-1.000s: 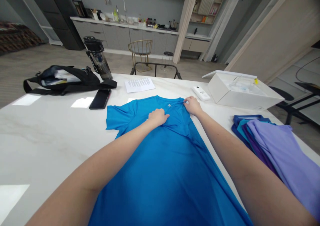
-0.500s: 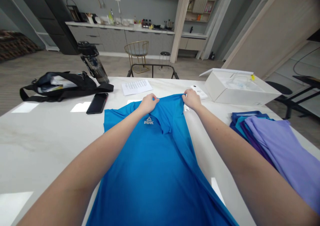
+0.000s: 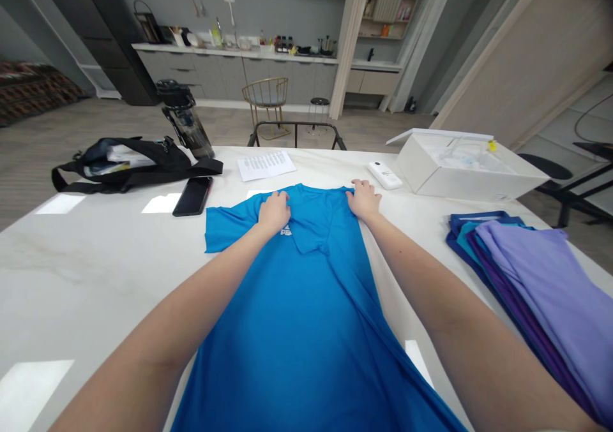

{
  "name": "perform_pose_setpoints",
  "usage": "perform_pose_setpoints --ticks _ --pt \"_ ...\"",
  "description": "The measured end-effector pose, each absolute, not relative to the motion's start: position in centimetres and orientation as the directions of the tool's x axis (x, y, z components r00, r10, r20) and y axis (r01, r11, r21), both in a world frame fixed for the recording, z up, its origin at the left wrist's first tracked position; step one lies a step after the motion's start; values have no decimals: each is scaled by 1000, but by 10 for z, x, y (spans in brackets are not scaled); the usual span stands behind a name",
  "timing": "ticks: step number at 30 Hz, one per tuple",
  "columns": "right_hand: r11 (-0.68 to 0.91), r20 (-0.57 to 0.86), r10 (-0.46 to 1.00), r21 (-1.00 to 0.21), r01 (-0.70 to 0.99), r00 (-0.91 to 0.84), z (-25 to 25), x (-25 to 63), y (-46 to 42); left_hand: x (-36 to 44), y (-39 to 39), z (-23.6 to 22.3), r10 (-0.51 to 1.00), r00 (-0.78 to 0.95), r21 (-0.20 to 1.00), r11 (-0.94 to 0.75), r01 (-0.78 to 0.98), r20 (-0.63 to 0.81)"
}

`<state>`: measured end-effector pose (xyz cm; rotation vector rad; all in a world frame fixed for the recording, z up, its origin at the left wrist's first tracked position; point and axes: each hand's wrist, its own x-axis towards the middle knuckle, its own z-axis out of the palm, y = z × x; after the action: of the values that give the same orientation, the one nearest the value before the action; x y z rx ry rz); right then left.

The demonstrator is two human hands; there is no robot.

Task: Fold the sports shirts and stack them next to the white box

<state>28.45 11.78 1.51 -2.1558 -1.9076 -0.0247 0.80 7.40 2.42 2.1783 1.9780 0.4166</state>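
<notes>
A blue short-sleeved T-shirt [image 3: 292,317] lies front up on the white table, its collar toward the far side. My left hand [image 3: 274,212] is by the collar with fingers bent and closed on the cloth, partly covering the white chest logo. On the right shoulder edge rests my right hand [image 3: 364,200], its fingers apart, the thumb side touching the cloth. The left sleeve is spread flat. Folds run down the right half of the shirt, and the right sleeve cannot be made out.
Folded garments [image 3: 531,266] are piled at the right, lavender on top. Behind stand an open white box [image 3: 469,180] and a small white device [image 3: 385,175]. A printed sheet [image 3: 266,166], phone [image 3: 193,196], black bag [image 3: 129,164] and bottle [image 3: 186,122] line the far left.
Both hands have come down from the lifted collar edge, which now lies flatter. My left hand has shifted left and nearer, partly over the logo; my right hand's fingers have spread.
</notes>
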Motion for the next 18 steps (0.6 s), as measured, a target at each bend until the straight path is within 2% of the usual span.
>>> perform_pose_setpoints --ticks 3,6,9,11,13,15,18 --pt "-109 275 950 -148 983 147 19 279 98 16 47 29 895 331 149 -386 910 299" --pt "-28 196 979 -132 991 54 16 275 81 26 29 25 819 503 141 -553 821 277" --pt "46 48 998 -162 986 -39 7 274 71 33 25 12 852 504 205 -523 827 140" --pt "43 -24 999 -177 983 -48 -1 275 70 34 28 2 863 503 209 -502 840 49" --pt "25 -58 998 -180 983 -36 -6 276 70 33 30 -4 863 506 196 -499 844 19" --pt "26 -42 999 -167 986 -33 -7 275 70 32 31 -7 861 509 189 -504 843 28" --pt "81 100 993 -125 989 -69 0 272 63 30 27 -5 867 498 188 -494 849 32"
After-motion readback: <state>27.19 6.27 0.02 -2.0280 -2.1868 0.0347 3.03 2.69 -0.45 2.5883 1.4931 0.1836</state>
